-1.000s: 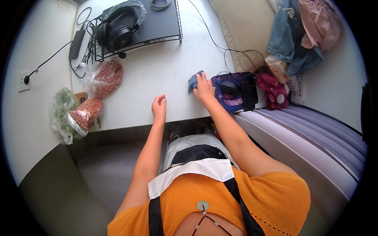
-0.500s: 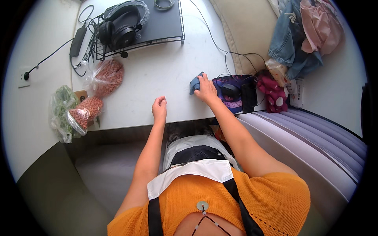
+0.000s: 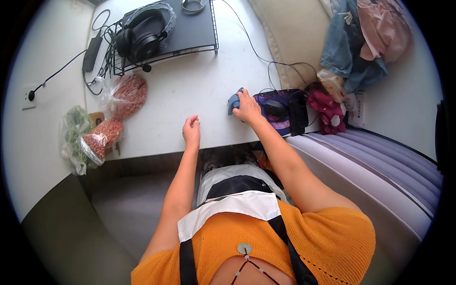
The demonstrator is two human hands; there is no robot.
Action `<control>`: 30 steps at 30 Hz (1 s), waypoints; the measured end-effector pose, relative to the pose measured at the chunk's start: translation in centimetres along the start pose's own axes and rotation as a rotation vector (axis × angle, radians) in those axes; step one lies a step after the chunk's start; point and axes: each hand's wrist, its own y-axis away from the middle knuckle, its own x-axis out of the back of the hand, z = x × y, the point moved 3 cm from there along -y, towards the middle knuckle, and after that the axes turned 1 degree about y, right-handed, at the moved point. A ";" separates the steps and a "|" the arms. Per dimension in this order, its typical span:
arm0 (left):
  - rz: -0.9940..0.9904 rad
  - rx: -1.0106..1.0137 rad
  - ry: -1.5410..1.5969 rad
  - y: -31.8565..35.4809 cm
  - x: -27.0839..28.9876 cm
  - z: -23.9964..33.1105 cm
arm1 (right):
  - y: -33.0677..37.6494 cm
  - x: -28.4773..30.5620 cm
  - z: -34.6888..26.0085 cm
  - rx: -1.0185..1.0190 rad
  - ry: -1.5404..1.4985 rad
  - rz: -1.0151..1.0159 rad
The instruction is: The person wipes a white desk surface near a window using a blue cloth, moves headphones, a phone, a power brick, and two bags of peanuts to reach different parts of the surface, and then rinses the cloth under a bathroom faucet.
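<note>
Just right of the frame's centre, your right hand [image 3: 247, 107] lies on a small blue cloth [image 3: 232, 102] bunched on the white table [image 3: 190, 90]. The cloth shows only at the hand's left edge, so it sits under and to the left of your fingers [image 3: 241, 95], which are curled down over it; you cannot tell whether they pinch it or merely press it flat. Too little of the cloth shows to give its long axis. Your left hand [image 3: 192, 130] rests lower and further left, near the table's front edge, loosely curled and holding nothing, apart from the cloth; the right hand is plainly the nearer one.

Immediately right of your right hand lies a purple mouse pad [image 3: 280, 118] with a black mouse [image 3: 274, 108] on it, its cable looping upward. At the upper left stands a black wire rack [image 3: 190, 33] carrying headphones [image 3: 142, 38]. Two clear bags of reddish nuts [image 3: 124, 95] lie at the left, with a bag of greens [image 3: 71, 133] beside them. A purple mattress [image 3: 380, 166] fills the right side, with clothes [image 3: 361, 42] heaped at the upper right.
</note>
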 end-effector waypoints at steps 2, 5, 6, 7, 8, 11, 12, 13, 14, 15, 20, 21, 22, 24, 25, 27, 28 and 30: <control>0.002 0.000 0.007 0.1 -0.4 -0.3 | 1.7 -0.4 -0.5 -0.005 0.028 -0.073; -0.013 0.008 0.009 0.4 -1.0 0.0 | 2.2 -0.3 -0.2 0.026 0.021 -0.050; -0.016 0.006 0.023 0.5 -1.2 0.0 | 1.7 0.0 0.1 0.021 -0.003 -0.037; -0.019 0.004 0.037 0.5 -1.3 0.0 | 1.1 0.2 0.2 0.017 -0.028 -0.024; -0.018 0.008 0.026 0.5 -1.2 0.1 | 0.5 0.3 0.2 0.006 -0.049 0.003; 0.001 0.022 0.005 0.6 -0.7 0.1 | -0.2 -0.4 0.2 -0.018 -0.079 0.052; 0.018 0.025 0.008 0.6 -0.6 -0.3 | 0.2 -0.6 -0.1 0.000 -0.066 0.005; 0.032 0.030 0.012 0.7 -0.6 -0.5 | 1.1 -0.8 -0.5 0.016 -0.050 -0.043; 0.020 0.025 0.012 0.8 -0.8 -0.7 | 2.0 -1.0 -0.8 0.031 -0.034 -0.091; 0.007 0.018 0.010 0.8 -0.9 -0.7 | 2.7 -0.8 -0.8 0.050 -0.009 -0.114; -0.014 0.016 0.027 0.8 -1.4 0.5 | 0.3 0.0 0.3 0.047 0.007 -0.007; -0.015 0.011 0.027 0.8 -1.3 0.7 | 0.0 0.5 -0.1 0.034 -0.009 0.013; -0.016 0.006 0.028 0.9 -1.2 0.6 | 0.0 0.5 -0.4 0.021 -0.024 0.033; 0.014 0.018 0.010 0.7 -0.8 -0.1 | 0.5 -1.0 -1.3 0.060 -0.017 -0.004; 0.028 0.024 0.004 0.7 -0.9 -0.4 | 1.6 -2.1 -2.0 0.087 -0.005 -0.045; 0.009 0.020 0.031 0.9 -1.2 -0.6 | 3.9 -3.6 -2.7 0.141 0.022 -0.093; 0.001 0.015 0.042 0.9 -1.3 -0.5 | 3.9 -3.4 -2.7 0.147 0.030 -0.112; -0.001 0.015 0.033 1.0 -1.3 -0.6 | 4.0 -3.0 -2.3 0.153 0.046 -0.152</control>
